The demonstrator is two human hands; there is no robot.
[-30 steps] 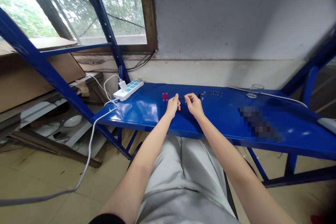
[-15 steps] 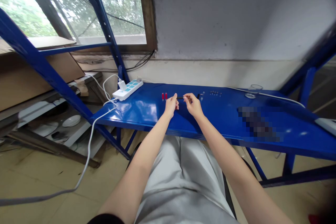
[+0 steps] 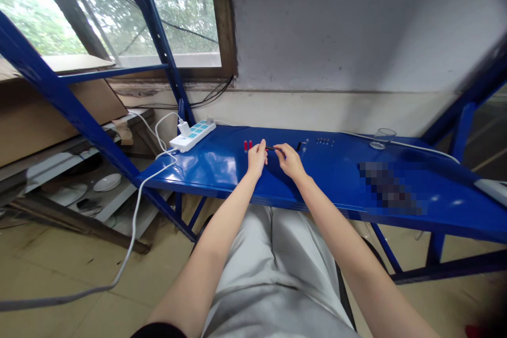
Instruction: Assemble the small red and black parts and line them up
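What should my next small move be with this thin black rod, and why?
Probably firm up the left hand on the thin black rod: the right hand seems to pinch one end, while the left hand only appears to touch the other.

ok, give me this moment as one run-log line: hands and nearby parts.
left hand: beside two small red cylinders | right hand: pinching thin black rod | surface: glossy blue metal shelf

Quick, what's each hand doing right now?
Left hand: fingers curled at the end of a thin black rod; cannot tell if gripping it.
Right hand: closed, pinching the rod.
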